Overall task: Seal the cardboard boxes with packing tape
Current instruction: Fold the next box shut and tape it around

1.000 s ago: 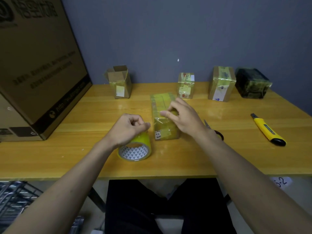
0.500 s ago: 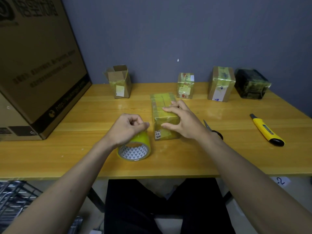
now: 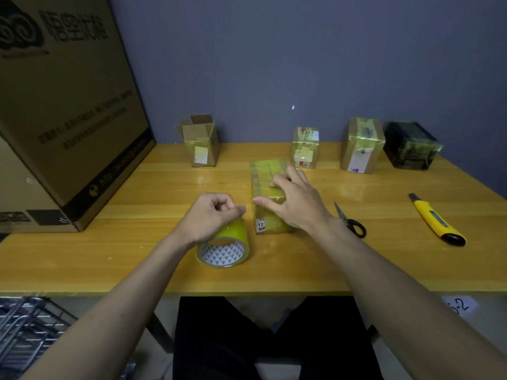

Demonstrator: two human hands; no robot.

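My right fingers lie spread and nearly straight on the top of the taped box, the thumb stretched along its near-left edge — the right hand presses, it does not grip. My left fingers are curled tight, thumb tip meeting forefinger; whether they pinch a tape end I cannot tell. The left hand rests on the tape roll, which stands on edge just left of the box, at the table's near middle. Scissors lie just right of the right wrist, a yellow utility knife farther right. Along the far edge stand an open box, two wrapped boxes and a dark parcel — a large carton at far left.
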